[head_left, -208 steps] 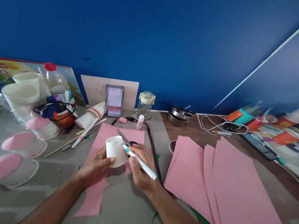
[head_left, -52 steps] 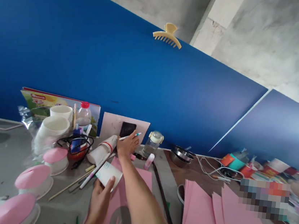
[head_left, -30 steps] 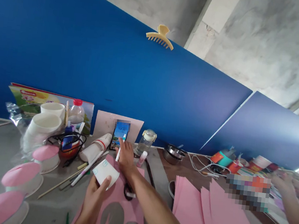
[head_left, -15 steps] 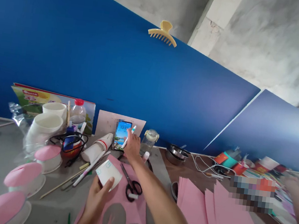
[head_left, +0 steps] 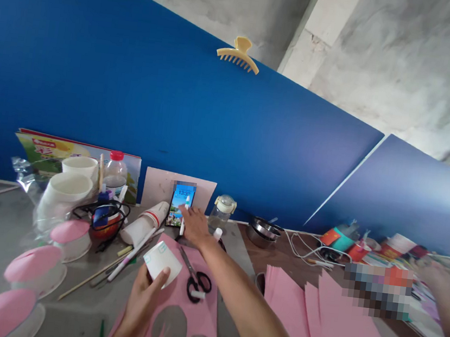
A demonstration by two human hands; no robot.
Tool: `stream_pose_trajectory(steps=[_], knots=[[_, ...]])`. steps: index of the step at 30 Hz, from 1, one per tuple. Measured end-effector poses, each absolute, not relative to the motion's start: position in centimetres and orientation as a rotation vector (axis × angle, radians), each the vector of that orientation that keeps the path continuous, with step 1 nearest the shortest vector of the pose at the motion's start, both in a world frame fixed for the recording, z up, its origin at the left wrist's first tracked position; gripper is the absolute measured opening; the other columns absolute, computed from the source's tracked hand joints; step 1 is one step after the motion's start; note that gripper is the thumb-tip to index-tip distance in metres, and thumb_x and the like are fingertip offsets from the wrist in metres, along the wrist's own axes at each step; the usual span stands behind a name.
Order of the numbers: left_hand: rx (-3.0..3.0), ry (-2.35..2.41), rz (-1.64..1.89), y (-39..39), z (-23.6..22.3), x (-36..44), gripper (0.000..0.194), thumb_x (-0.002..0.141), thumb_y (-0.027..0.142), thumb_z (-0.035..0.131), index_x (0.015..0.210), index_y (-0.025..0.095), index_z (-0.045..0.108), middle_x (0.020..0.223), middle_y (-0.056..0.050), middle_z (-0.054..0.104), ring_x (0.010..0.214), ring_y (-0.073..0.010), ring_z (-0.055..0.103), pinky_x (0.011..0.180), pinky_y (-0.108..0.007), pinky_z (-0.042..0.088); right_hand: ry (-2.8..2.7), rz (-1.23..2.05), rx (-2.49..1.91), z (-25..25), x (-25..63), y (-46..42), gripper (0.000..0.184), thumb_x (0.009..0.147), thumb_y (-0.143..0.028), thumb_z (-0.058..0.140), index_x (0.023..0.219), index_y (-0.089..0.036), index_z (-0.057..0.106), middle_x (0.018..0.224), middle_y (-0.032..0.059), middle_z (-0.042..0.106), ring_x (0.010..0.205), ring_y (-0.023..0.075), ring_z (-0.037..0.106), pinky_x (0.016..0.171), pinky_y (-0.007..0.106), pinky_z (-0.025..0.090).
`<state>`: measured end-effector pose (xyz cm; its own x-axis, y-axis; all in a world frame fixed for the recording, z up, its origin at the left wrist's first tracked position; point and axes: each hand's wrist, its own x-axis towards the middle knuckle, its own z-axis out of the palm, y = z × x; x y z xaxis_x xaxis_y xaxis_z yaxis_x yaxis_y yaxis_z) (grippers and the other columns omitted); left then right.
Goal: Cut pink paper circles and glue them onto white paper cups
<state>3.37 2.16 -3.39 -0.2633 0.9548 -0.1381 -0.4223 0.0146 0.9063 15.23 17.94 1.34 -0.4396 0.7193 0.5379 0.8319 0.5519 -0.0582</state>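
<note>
My left hand (head_left: 140,294) grips a white paper cup (head_left: 161,262), tilted, with small light blue marks near its upper edge. My right hand (head_left: 196,227) is stretched toward a phone (head_left: 174,214) that leans upright with its screen lit. Between the right fingers stands a white marker (head_left: 184,219) with a teal band; whether the fingertips touch the screen I cannot tell. Below the hands lies a pink sheet (head_left: 200,318) with rounded pieces cut out. Black-handled scissors (head_left: 193,275) rest on it, a small white cap over one handle.
Pink-topped cups (head_left: 35,263) line the left side, near stacked white cups (head_left: 66,193) and a bottle (head_left: 115,171). A lidded jar (head_left: 223,212) and metal bowls (head_left: 264,231) stand behind. Pink sheets (head_left: 345,325) lie at right, where another person's hand (head_left: 435,279) is busy.
My right hand has dropped slightly and turned flatter before the phone, the marker now more upright. The left hand still holds the cup. The view has shifted a little.
</note>
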Motion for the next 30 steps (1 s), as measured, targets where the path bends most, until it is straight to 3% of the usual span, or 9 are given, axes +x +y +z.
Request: stream_pose_trajectory(steps=[3, 6, 9, 13, 20, 25, 30], knots=[[0.693, 1.152, 1.529, 2.1, -3.2, 3.3, 0.055, 0.061, 0.049, 0.077, 0.102, 0.015, 0.062, 0.099, -0.01, 0.069, 0.097, -0.0284, 0.063, 0.084, -0.037, 0.047, -2.096, -0.282, -1.342, 2.8, 15.4, 18.5, 0.042, 0.092, -0.018, 0.042, 0.134, -0.013, 0.044, 0.113, 0.0176, 0.064, 0.102, 0.0289, 0.057, 0.087, 0.043, 0.043], [0.699, 1.126, 1.507, 2.0, -2.9, 3.4, 0.054, 0.06, 0.048, 0.077, 0.1, 0.015, 0.061, 0.094, -0.009, 0.069, 0.097, -0.0288, 0.063, 0.082, -0.036, 0.047, -2.019, -0.217, -1.294, 3.2, 15.9, 16.7, 0.043, 0.093, -0.023, 0.043, 0.135, -0.014, 0.042, 0.117, 0.0144, 0.063, 0.104, 0.0259, 0.058, 0.089, 0.04, 0.045], [0.718, 1.063, 1.478, 1.7, -2.6, 3.6, 0.057, 0.061, 0.046, 0.078, 0.106, 0.015, 0.06, 0.097, -0.009, 0.069, 0.095, -0.028, 0.063, 0.082, -0.035, 0.048, -1.828, 0.143, -0.989, 2.1, 16.7, 12.7, 0.035, 0.093, -0.025, 0.044, 0.127, -0.02, 0.047, 0.118, 0.0115, 0.062, 0.106, 0.0225, 0.06, 0.091, 0.037, 0.048], [0.75, 0.935, 1.444, 1.2, -2.3, 3.8, 0.061, 0.066, 0.04, 0.076, 0.119, 0.018, 0.056, 0.113, -0.01, 0.067, 0.104, -0.0285, 0.061, 0.087, -0.035, 0.048, -1.726, 0.522, -0.932, 0.1, 17.9, 6.9, 0.032, 0.093, -0.025, 0.045, 0.125, -0.024, 0.046, 0.116, 0.0081, 0.064, 0.106, 0.0193, 0.063, 0.091, 0.034, 0.051], [0.747, 0.839, 1.346, 0.5, -1.7, 3.9, 0.056, 0.069, 0.037, 0.074, 0.12, 0.019, 0.059, 0.122, -0.01, 0.065, 0.117, -0.0305, 0.055, 0.096, -0.039, 0.045, -1.677, 0.505, -1.029, -1.2, 18.5, 2.0, 0.032, 0.087, -0.017, 0.049, 0.118, -0.021, 0.051, 0.106, 0.0074, 0.067, 0.094, 0.0182, 0.066, 0.083, 0.03, 0.055], [0.773, 0.859, 1.305, -0.3, -1.5, 4.5, 0.058, 0.063, 0.041, 0.078, 0.114, 0.016, 0.063, 0.11, -0.014, 0.068, 0.103, -0.0325, 0.062, 0.087, -0.041, 0.049, -1.71, 0.286, -1.01, -1.8, 18.0, 0.7, 0.034, 0.086, -0.019, 0.051, 0.119, -0.019, 0.051, 0.107, 0.0103, 0.066, 0.094, 0.0218, 0.065, 0.081, 0.034, 0.055], [0.837, 0.957, 1.228, -0.2, -2.0, 4.4, 0.054, 0.06, 0.039, 0.081, 0.106, 0.015, 0.065, 0.096, -0.012, 0.07, 0.088, -0.0281, 0.065, 0.078, -0.037, 0.051, -1.729, 0.237, -1.021, -2.4, 18.0, -0.1, 0.037, 0.084, -0.015, 0.051, 0.121, -0.021, 0.05, 0.104, 0.0098, 0.066, 0.089, 0.0222, 0.064, 0.077, 0.036, 0.055]])
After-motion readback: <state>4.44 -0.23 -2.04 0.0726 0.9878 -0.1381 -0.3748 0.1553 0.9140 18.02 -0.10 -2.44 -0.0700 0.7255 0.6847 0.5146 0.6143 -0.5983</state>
